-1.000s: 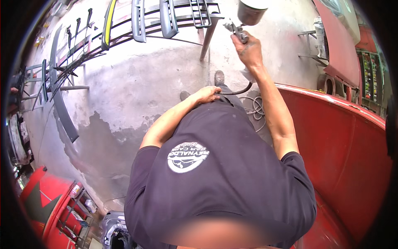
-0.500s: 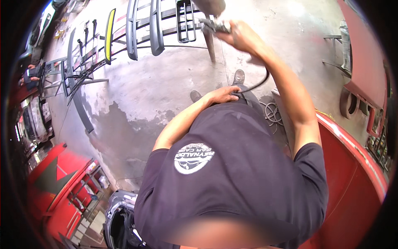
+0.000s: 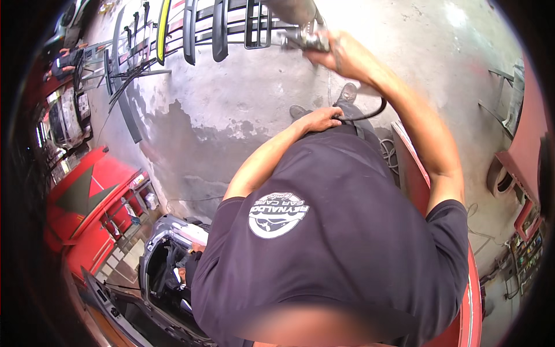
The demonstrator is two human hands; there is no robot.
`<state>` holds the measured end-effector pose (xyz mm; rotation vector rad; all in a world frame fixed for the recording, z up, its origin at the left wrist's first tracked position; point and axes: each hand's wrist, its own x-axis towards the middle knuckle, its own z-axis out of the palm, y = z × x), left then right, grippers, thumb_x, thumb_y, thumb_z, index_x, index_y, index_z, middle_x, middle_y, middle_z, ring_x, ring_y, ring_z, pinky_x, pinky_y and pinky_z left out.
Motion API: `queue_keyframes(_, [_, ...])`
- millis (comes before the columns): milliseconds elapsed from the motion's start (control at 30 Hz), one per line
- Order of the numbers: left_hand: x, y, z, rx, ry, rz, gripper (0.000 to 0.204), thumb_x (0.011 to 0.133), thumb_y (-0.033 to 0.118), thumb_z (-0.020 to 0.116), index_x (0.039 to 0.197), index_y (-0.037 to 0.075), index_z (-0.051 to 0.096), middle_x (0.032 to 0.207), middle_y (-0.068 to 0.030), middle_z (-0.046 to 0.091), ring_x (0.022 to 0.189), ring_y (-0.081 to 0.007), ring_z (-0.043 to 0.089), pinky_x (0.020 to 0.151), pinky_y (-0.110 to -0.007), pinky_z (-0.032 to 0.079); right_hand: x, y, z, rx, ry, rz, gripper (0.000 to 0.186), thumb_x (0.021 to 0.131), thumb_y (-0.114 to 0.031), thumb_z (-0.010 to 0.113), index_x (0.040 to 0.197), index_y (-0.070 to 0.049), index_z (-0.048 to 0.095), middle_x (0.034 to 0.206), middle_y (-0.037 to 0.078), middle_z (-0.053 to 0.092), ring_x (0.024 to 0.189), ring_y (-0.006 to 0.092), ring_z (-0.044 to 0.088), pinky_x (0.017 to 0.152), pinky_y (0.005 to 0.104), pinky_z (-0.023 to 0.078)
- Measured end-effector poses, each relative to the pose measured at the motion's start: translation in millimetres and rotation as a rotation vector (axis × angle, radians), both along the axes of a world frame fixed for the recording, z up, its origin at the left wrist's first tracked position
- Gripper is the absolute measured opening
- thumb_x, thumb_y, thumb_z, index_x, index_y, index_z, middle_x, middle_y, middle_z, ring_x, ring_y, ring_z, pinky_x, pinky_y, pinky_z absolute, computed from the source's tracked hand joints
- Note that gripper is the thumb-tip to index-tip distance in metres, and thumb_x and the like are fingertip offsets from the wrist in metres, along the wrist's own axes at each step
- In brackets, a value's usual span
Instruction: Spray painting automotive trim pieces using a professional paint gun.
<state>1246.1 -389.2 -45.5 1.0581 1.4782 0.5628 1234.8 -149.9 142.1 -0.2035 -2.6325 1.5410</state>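
Observation:
My right hand (image 3: pixel 341 55) grips a spray gun (image 3: pixel 306 40) with a metal cup (image 3: pixel 289 10) above it; it is raised at the top middle, beside a metal rack of black trim pieces, though blurred. My left hand (image 3: pixel 322 120) is closed at my waist on the black air hose (image 3: pixel 364 115), which curves down from below the gun. Left of the gun stand a black rectangular frame (image 3: pixel 248 26), long dark trim strips (image 3: pixel 219 34) and a black and yellow strip (image 3: pixel 162 32) on the rack.
A red panel (image 3: pixel 413 159) lies close on my right, with coiled hose (image 3: pixel 388 151), a tyre (image 3: pixel 502 180) and a pink panel (image 3: pixel 523 162) beyond. Left are red panels (image 3: pixel 81 202) and an open grey car body (image 3: pixel 151 260). A person (image 3: pixel 63 63) is far left.
The view has swung rightward and more of the car body shows lower left. My right hand has moved the spray gun leftward toward the rack; my left hand stays at my waist.

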Motion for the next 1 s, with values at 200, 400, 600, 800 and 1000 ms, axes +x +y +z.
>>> queue_keyframes(200, [9,11,-1,-0.01,-0.049,0.025,0.034,0.099,0.025,0.066,0.126,0.007,0.058,0.12,-0.0196,0.066,0.114,-0.0331,0.063,0.098,-0.042,0.047,5,10,13,-0.025,-0.159,0.272,0.033,0.091,-0.033,0.071,0.115,-0.01,0.071,0.09,0.02,0.073,0.083,0.0355,0.07,0.077,0.0432,0.054])
queue_keyframes(400, [13,34,41,-0.106,-0.134,0.208,0.048,0.097,0.022,0.066,0.138,0.003,0.05,0.132,-0.0216,0.061,0.112,-0.0343,0.063,0.097,-0.043,0.05,-71,79,-23,0.202,-0.051,-0.149,0.035,0.092,-0.035,0.07,0.104,-0.003,0.073,0.083,0.024,0.071,0.077,0.0378,0.072,0.071,0.0441,0.056])
queue_keyframes(600, [4,43,49,-0.066,-0.25,0.445,0.056,0.098,0.02,0.064,0.148,0.005,0.043,0.138,-0.0134,0.054,0.113,-0.0263,0.063,0.096,-0.039,0.051,-123,116,-21,0.155,0.325,-0.501,0.029,0.093,-0.027,0.065,0.1,0.0,0.071,0.099,0.027,0.071,0.093,0.0419,0.07,0.081,0.0469,0.054])
queue_keyframes(800, [1,33,33,-0.095,-0.208,0.464,0.039,0.095,0.015,0.068,0.13,0.002,0.058,0.124,-0.0165,0.064,0.109,-0.0253,0.064,0.095,-0.039,0.051,-90,66,5,0.096,0.235,-0.194,0.035,0.092,-0.034,0.07,0.102,0.0,0.073,0.077,0.025,0.07,0.074,0.0352,0.073,0.071,0.0433,0.056])
queue_keyframes(1000, [9,15,4,-0.104,-0.125,0.316,0.028,0.093,0.018,0.07,0.116,0.002,0.065,0.104,-0.0181,0.071,0.106,-0.0266,0.065,0.095,-0.038,0.048,-53,5,8,0.018,0.021,0.255,0.032,0.091,-0.031,0.071,0.1,0.0,0.073,0.073,0.018,0.07,0.061,0.0242,0.069,0.059,0.038,0.054])
